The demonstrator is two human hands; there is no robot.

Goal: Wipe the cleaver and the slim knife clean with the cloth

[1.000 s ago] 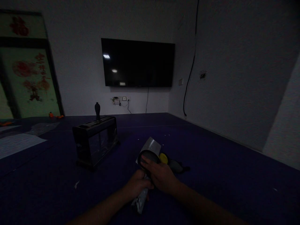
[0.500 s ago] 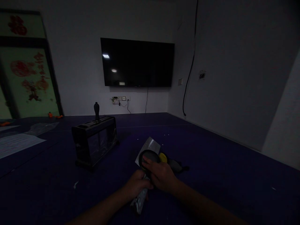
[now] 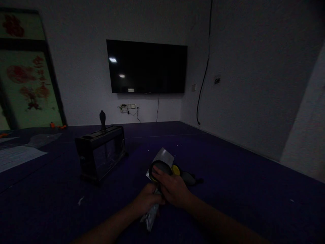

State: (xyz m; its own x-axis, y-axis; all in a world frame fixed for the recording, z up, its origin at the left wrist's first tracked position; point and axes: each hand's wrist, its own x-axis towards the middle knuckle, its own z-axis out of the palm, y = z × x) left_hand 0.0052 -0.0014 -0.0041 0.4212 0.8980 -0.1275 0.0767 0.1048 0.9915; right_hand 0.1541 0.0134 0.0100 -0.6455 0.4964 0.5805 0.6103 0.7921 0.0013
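My left hand [image 3: 148,198] is closed round a narrow handle-like piece wrapped in crinkled silvery plastic [image 3: 151,217], whose loose end hangs below the fist. Above it is a round dark disc [image 3: 162,166] with a black rim. My right hand [image 3: 174,186] grips this disc, its fingers laid over the face and its thumb hidden. Directly behind the disc, a flat grey shiny sheet [image 3: 165,156] sticks up; whether it is joined to the disc I cannot tell. Just beyond my right hand lies a dark grey and black object [image 3: 188,177] with a yellow round part [image 3: 175,169].
A black box-like frame with clear sides [image 3: 108,154] stands on the purple surface [image 3: 228,203] to the left, a dark vase-shaped piece [image 3: 102,120] on top. Paper [image 3: 20,157] and clear plastic [image 3: 44,139] lie far left. Small white scraps [image 3: 80,200] are scattered about.
The view has shifted slightly, so the room sits a little further left. Both hands keep their hold, with hardly any movement of the disc or the wrapped piece.
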